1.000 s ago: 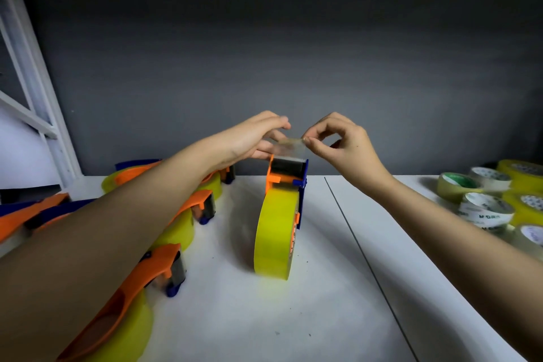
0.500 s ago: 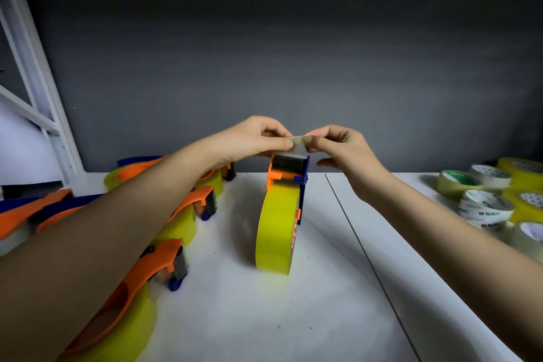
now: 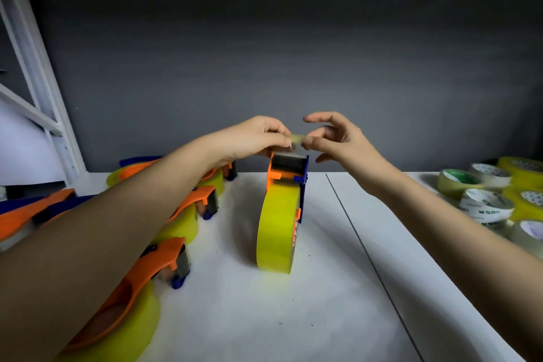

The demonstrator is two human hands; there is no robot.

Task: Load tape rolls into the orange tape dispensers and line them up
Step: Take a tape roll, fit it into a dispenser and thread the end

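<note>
At the far left a white metal frame [image 3: 38, 73] stands in front of the dark grey wall [image 3: 293, 53]. Below it, on the white table [image 3: 249, 317], several loaded orange plastic tape dispensers [image 3: 164, 261] with yellow tape rolls lie in a row that goes from the near left corner toward the wall. The left forearm passes over this row.

The left hand [image 3: 252, 138] is above the middle of the table. Its thumb and fingers are curled and they pinch the loose end of clear tape [image 3: 296, 139]. Just under this end stands one more orange and blue tape dispenser [image 3: 289, 169], upright on the table, with a yellow tape roll [image 3: 277, 226] in it; the roll touches the table.

The right hand [image 3: 338, 138] is just beside the left one. Its thumb touches the other side of the tape end, but the index finger is lifted and the other fingers are spread loosely, so this hand is mostly open.

At the far right a group of loose tape rolls [image 3: 484, 203], yellow and clear with white cores, lies on the table, well apart from the standing dispenser.
</note>
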